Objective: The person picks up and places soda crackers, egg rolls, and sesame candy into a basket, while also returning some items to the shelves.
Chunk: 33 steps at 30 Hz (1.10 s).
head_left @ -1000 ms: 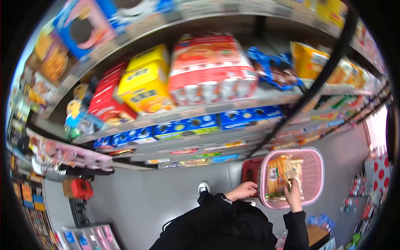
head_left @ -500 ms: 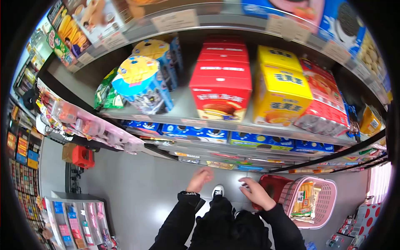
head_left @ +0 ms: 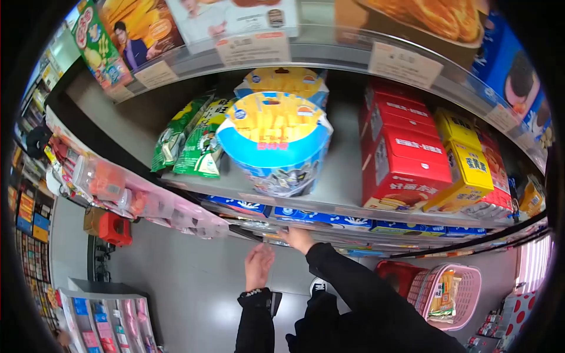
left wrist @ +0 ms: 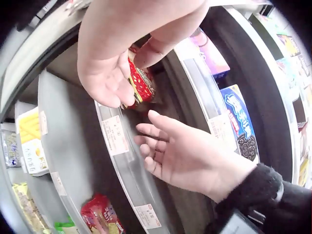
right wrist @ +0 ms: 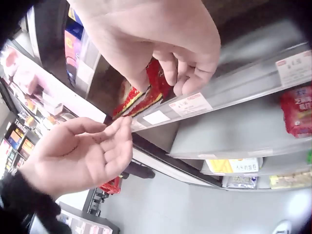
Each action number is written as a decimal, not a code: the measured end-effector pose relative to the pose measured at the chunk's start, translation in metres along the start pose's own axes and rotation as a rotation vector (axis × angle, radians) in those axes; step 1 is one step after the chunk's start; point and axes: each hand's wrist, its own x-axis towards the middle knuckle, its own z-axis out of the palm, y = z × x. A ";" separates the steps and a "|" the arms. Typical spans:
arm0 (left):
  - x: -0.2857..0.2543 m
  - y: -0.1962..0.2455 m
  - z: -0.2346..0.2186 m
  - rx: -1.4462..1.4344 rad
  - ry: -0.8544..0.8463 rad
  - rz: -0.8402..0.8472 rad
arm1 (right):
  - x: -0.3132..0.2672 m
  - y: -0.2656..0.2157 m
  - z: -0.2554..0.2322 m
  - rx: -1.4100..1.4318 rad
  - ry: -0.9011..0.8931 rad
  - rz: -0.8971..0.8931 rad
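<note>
My right hand [head_left: 297, 238] reaches to a lower shelf, arm stretched across my front, while my left hand [head_left: 259, 267] hovers beside it, palm turned up. Both hands hold nothing. A red packet [left wrist: 141, 87] with yellow and black edging lies on that shelf, behind the shelf lip. In the right wrist view, the fingers of my right hand bend loosely down in front of the packet [right wrist: 139, 100]. The left wrist view has its thumb and fingers spread just short of the packet. My left hand [right wrist: 92, 151] has relaxed fingers near the shelf edge.
A pink basket [head_left: 474, 300] with snack bags [head_left: 444, 297] stands on the floor at right, beside a red stool [head_left: 400, 276]. Above my hands a shelf bears blue-yellow snack tubs [head_left: 276, 144], green bags [head_left: 203, 138] and red boxes [head_left: 406, 159]. Pink packaging hangs at left.
My right hand has left the snack bags in the basket and moved left to the lower shelf. My left hand has moved left too. The head view has turned left along the shelves.
</note>
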 end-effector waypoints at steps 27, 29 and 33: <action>-0.003 -0.028 0.020 -0.054 -0.444 -0.206 | -0.117 0.059 -0.149 1.197 -0.480 0.435; -0.007 -0.034 0.026 -0.040 -0.452 -0.225 | -0.132 0.051 -0.161 1.181 -0.486 0.402; -0.021 -0.055 0.023 0.003 -0.396 -0.231 | -0.166 0.070 -0.168 0.989 -0.506 0.240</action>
